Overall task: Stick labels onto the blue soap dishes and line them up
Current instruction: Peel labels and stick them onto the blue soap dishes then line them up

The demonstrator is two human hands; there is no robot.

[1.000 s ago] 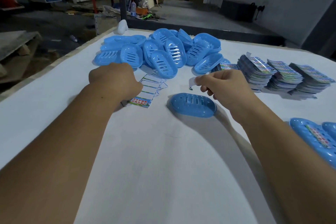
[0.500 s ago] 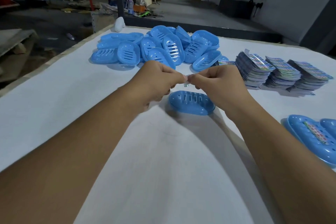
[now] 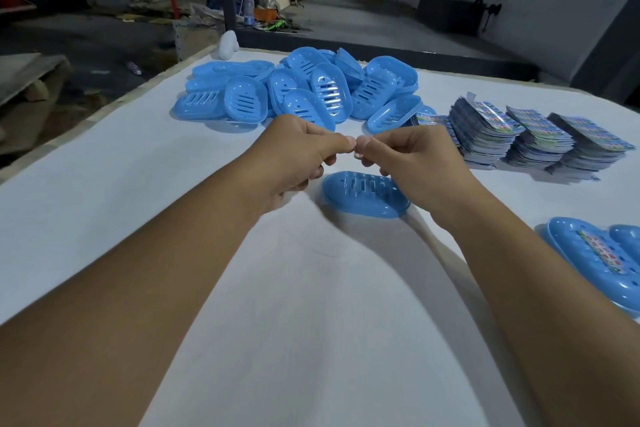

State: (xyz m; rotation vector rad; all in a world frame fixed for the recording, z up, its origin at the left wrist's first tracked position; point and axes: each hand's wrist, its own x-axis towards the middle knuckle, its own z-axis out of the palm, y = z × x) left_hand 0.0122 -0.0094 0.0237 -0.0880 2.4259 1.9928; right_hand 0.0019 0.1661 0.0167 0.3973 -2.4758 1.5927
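A single blue soap dish [image 3: 363,196] lies on the white table just below my hands. My left hand [image 3: 294,156] and my right hand [image 3: 412,163] meet above it, fingertips together, both pinching a small label [image 3: 357,153] that is almost wholly hidden between them. A heap of blue soap dishes [image 3: 311,90] lies at the back. Stacks of printed label sheets [image 3: 540,139] stand at the back right. At the right edge lie labelled blue dishes [image 3: 599,263] side by side.
The white table [image 3: 104,191] has its left edge running diagonally, with the workshop floor beyond. A small white object [image 3: 228,44] stands at the table's far left corner. Bare tabletop stretches toward me between my forearms.
My left hand left the label sheet on the table and came right to meet my right hand. Both now pinch the small label above the dish. The sheet is hidden behind my left hand.
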